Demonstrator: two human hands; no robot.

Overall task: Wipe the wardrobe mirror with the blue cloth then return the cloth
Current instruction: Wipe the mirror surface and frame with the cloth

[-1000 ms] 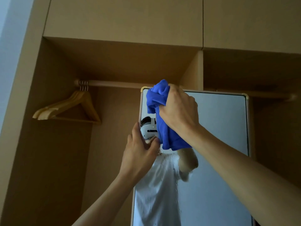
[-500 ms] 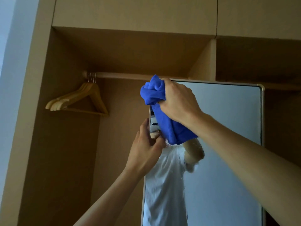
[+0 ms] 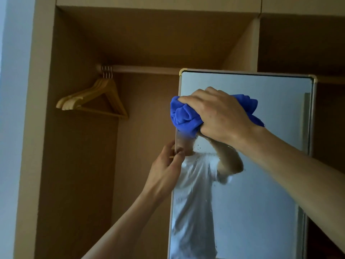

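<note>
The tall wardrobe mirror [image 3: 261,184] stands in the open wardrobe, framed in pale metal with brass corners. My right hand [image 3: 222,116] grips the bunched blue cloth [image 3: 184,116] and presses it against the glass near the upper left corner. My left hand [image 3: 166,171] pinches the mirror's left edge lower down, thumb on the front, fingers behind. Water droplets and streaks show on the glass below the cloth. A reflected person in a white shirt fills the lower left of the mirror.
Several wooden hangers [image 3: 97,101] hang at the left end of the clothes rail [image 3: 145,69]. A vertical divider panel [image 3: 244,49] separates the left compartment from a darker right one. A pale wall [image 3: 11,128] borders the wardrobe on the left.
My right hand has carried the cloth down from the mirror's top left corner onto the glass below it. The left hand keeps its hold on the mirror's edge.
</note>
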